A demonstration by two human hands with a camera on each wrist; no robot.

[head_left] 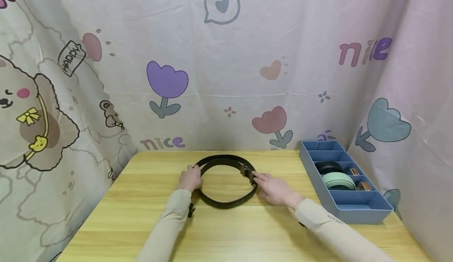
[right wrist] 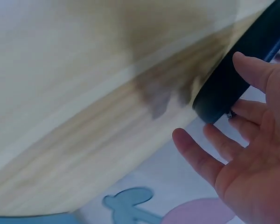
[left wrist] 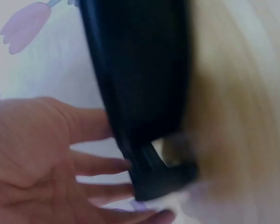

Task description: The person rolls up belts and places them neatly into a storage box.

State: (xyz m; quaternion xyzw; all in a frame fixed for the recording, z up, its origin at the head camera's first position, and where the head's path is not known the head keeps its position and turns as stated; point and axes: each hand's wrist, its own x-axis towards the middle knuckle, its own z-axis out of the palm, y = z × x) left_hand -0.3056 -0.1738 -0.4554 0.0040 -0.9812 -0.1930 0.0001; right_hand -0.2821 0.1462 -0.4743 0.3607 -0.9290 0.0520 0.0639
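Note:
A black belt [head_left: 226, 205] lies in an overlapping loop on the wooden table, with metal buckle hardware [head_left: 243, 170] at its right side. My left hand [head_left: 191, 178] grips the left side of the loop. In the left wrist view its fingers [left wrist: 102, 164] run up to the dark strap, their tips partly hidden behind it. My right hand [head_left: 276, 189] holds the right side by the buckle. In the right wrist view the belt [right wrist: 238, 70] passes between thumb and fingers, while one finger extends free of it.
At the right edge stands a blue-grey divided box [head_left: 354, 215]. Its compartments hold a black coil [head_left: 328, 167], a mint-green coiled belt [head_left: 338, 179] and gold-brown buckles [head_left: 363, 186]. A patterned curtain [head_left: 226, 50] hangs behind and beside the table.

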